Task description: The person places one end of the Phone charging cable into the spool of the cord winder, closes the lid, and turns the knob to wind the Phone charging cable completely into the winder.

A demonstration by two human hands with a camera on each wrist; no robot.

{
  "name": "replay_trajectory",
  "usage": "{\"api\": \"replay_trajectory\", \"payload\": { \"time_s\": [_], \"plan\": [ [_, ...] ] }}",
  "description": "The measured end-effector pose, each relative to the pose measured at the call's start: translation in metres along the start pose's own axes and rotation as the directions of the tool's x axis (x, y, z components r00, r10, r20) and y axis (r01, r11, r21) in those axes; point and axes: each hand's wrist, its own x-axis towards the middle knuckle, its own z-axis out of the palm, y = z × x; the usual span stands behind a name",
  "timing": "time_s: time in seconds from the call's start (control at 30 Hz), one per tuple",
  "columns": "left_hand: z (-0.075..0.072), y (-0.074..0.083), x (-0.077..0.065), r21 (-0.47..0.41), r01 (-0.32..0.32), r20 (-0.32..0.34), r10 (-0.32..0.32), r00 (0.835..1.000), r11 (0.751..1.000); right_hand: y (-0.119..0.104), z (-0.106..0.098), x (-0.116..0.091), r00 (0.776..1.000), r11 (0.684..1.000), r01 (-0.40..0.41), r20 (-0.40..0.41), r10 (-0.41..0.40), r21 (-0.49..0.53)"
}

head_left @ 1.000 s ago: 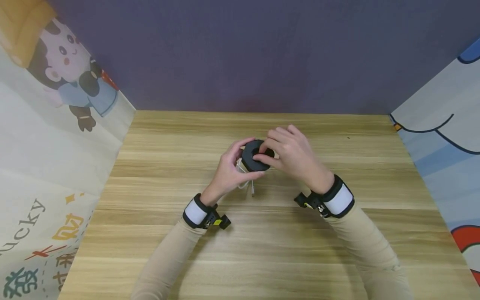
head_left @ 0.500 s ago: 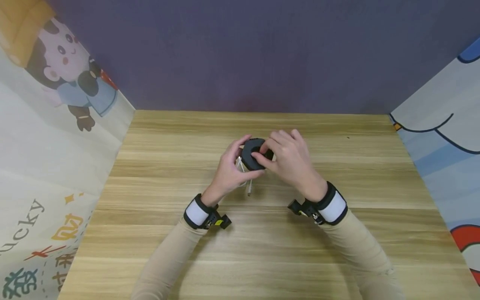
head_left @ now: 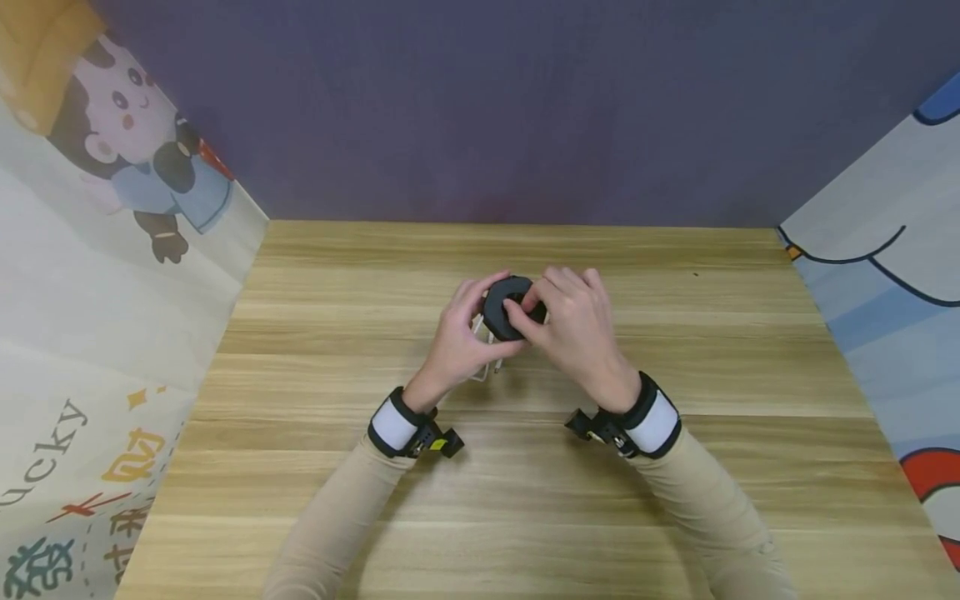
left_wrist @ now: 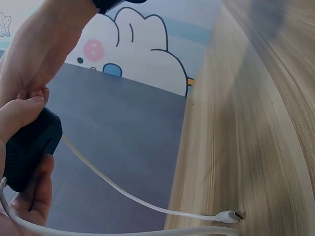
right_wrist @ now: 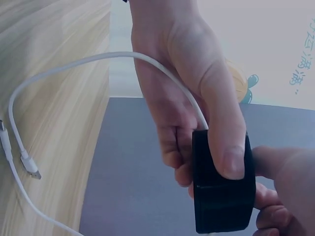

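Note:
In the head view, my left hand [head_left: 459, 340] grips a black octagonal ring-shaped case [head_left: 494, 312] by its outer edge, thumb on the near side and fingers on the far side. The thumb and forefinger of my right hand [head_left: 576, 323] reach into the case's centre hole and pinch at it; the fingertips are partly hidden. A white charging cable [right_wrist: 74, 64] comes out of the case [right_wrist: 224, 201] and loops down in the right wrist view. One metal-tipped plug [left_wrist: 228, 216] hangs low in the left wrist view, another plug [right_wrist: 30, 165] shows in the right wrist view.
Below the hands spreads a wood-grain table [head_left: 517, 517]. A dark blue panel [head_left: 510, 108] stands along its back edge, with printed cartoon sheets at the left [head_left: 90, 333] and right [head_left: 885, 275]. A tiny dark speck [head_left: 696, 274] lies at the back right.
My right wrist and forearm have swung left and toward the person, while thumb and forefinger stay at the centre hole. The hanging cable plug has shifted slightly up and left. My left hand barely moves.

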Motion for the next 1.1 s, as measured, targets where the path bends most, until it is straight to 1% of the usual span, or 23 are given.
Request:
{"api": "replay_trajectory", "payload": {
  "time_s": [0.33, 0.73, 0.93, 1.1],
  "plan": [
    [0.001, 0.001, -0.001, -0.013, 0.024, -0.002, -0.024, 1.0, 1.0, -0.006, 0.004, -0.003, 0.996, 0.996, -0.088, -0.02, 0.089, 0.017],
    [0.004, 0.001, -0.001, -0.024, 0.024, -0.021, -0.024, 0.999, 0.999, -0.013, 0.01, -0.007, 0.98, 0.983, -0.174, -0.082, 0.178, 0.061],
    [0.005, 0.003, -0.001, -0.022, 0.025, -0.029, -0.026, 0.999, 0.999, -0.015, 0.012, -0.008, 0.974, 0.977, -0.206, -0.086, 0.211, 0.056],
    [0.006, 0.004, -0.001, -0.026, 0.021, -0.031, -0.021, 0.999, 0.999, -0.016, 0.013, -0.008, 0.971, 0.976, -0.215, -0.094, 0.218, 0.047]
  ]
}}
